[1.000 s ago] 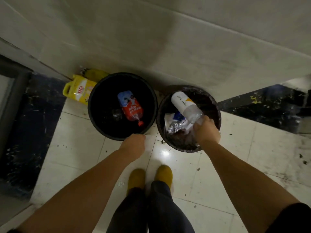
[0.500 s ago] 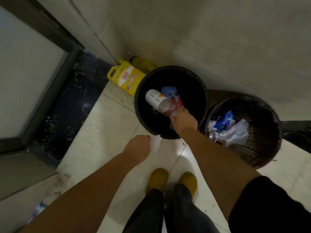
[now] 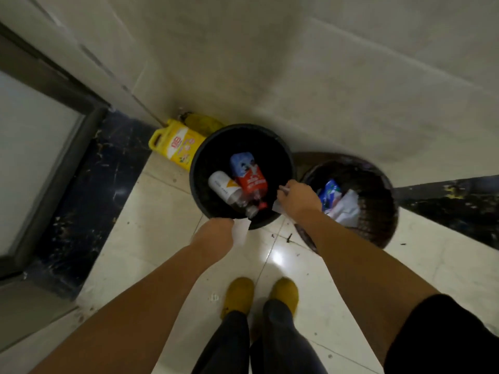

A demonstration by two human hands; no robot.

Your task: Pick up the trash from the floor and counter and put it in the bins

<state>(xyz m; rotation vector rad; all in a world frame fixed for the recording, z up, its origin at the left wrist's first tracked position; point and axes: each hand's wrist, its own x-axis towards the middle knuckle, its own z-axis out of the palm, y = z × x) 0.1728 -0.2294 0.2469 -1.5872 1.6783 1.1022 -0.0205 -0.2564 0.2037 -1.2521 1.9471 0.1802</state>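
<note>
A black bin [image 3: 195,168] stands on the floor by the wall. Inside it lie a clear bottle with a white label [image 3: 224,186] and a red and blue pouch [image 3: 249,174]. To its right stands a brown woven bin [image 3: 388,203] with a blue wrapper [image 3: 328,191] and crumpled white paper [image 3: 348,206] in it. My right hand [image 3: 298,198] hovers between the two bins, over the black bin's right rim, fingers curled; a small pale bit shows at the thumb. My left hand [image 3: 216,234] is a fist just in front of the black bin.
A yellow jug [image 3: 176,147] leans in the corner behind the black bin. A pale wall runs behind both bins, and a door frame [image 3: 67,147] with a dark marble threshold is at left. My yellow shoes [image 3: 237,295] stand on the tiled floor.
The bottle has left my right hand and now lies in the black bin. My right hand has moved right, toward the gap between the bins. My left hand has hardly moved.
</note>
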